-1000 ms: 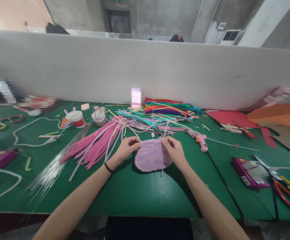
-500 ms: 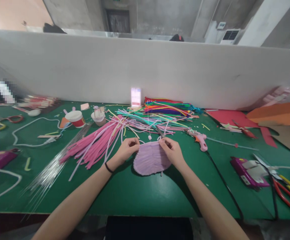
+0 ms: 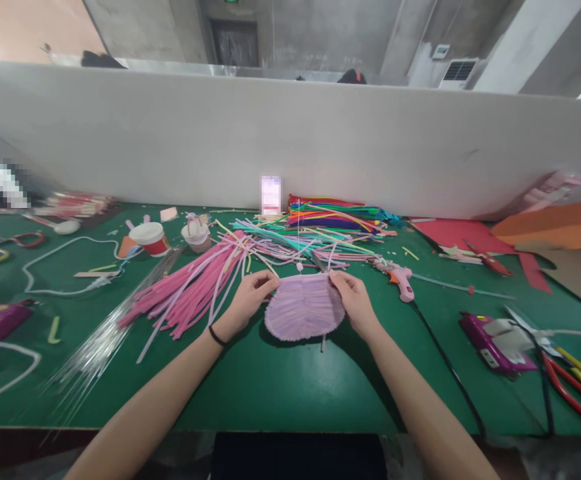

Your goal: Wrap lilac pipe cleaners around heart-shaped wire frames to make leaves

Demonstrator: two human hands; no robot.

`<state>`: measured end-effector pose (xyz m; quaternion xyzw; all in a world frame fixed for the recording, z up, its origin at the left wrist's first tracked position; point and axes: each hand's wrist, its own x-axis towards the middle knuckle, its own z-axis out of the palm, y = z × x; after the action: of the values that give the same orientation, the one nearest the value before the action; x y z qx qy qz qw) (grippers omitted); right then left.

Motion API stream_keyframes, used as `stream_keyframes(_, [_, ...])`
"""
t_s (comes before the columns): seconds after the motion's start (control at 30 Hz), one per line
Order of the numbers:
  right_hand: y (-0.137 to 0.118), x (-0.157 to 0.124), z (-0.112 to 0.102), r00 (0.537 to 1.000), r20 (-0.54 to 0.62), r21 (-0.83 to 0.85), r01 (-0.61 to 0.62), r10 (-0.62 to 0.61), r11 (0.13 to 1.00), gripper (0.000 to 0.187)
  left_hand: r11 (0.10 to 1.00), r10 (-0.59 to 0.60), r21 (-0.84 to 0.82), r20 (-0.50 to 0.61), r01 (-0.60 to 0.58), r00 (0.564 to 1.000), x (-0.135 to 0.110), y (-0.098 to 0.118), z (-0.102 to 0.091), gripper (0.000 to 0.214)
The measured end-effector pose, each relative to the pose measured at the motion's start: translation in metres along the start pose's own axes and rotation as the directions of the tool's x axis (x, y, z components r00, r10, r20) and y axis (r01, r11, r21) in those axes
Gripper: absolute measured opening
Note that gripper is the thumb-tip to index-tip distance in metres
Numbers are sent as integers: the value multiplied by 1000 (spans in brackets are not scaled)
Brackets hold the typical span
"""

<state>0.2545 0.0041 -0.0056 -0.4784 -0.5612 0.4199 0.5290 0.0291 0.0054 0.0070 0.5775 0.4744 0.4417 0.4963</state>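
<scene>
A lilac fuzzy piece (image 3: 304, 310), rounded at the bottom and ribbed like rows of pipe cleaners, is held up just above the green table. My left hand (image 3: 253, 295) pinches its upper left corner between thumb and fingers. At the upper right corner, my right hand (image 3: 354, 298) pinches the edge the same way. Behind the top edge lie loose lilac pipe cleaners and a dark tool, partly hidden by the piece and my right hand. Pink pipe cleaners (image 3: 190, 287) fan out left of my left hand. A pink glue gun (image 3: 403, 283) lies right of my right hand.
Multicoloured pipe cleaners (image 3: 340, 215) and a lit phone (image 3: 271, 195) are at the back. Clear thin sticks (image 3: 115, 330) and a paper cup (image 3: 150, 238) are on the left. A purple power strip (image 3: 490, 343) and red-handled pliers (image 3: 570, 393) are on the right. A grey partition (image 3: 290, 140) stands behind.
The lilac piece has risen slightly and flattened toward the camera, its right part less covered. My right hand has shifted a little to the right along its edge.
</scene>
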Motion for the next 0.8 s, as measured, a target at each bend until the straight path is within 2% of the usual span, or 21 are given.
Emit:
stream_keyframes(0.13, [-2, 0, -3, 995, 53, 36, -89, 87, 995, 36, 998, 57, 31, -39, -56, 998, 3, -2, -4, 25])
stream_keyframes(0.23, [-1, -1, -3, 992, 81, 28, -103, 100, 994, 35, 996, 78, 43, -59, -76, 995, 5, -4, -6, 23])
stream_keyframes(0.43, [2, 0, -3, 992, 125, -54, 12, -5, 998, 28, 996, 73, 48, -62, -71, 995, 5, -4, -6, 24])
stream_keyframes(0.53, [1, 0, -2, 995, 89, -98, 59, -50, 993, 26, 996, 75, 57, -60, -72, 995, 5, -4, -5, 25])
stream_keyframes(0.7, [0, 1, 0, 997, -59, -91, 45, -51, 995, 28, 990, 118, 78, -35, -115, 992, 4, -6, -1, 25])
stream_keyframes(0.8, [3, 2, 0, 998, -57, -44, 17, -20, 999, 30, 988, 121, 104, -41, -116, 992, 5, -7, 0, 25])
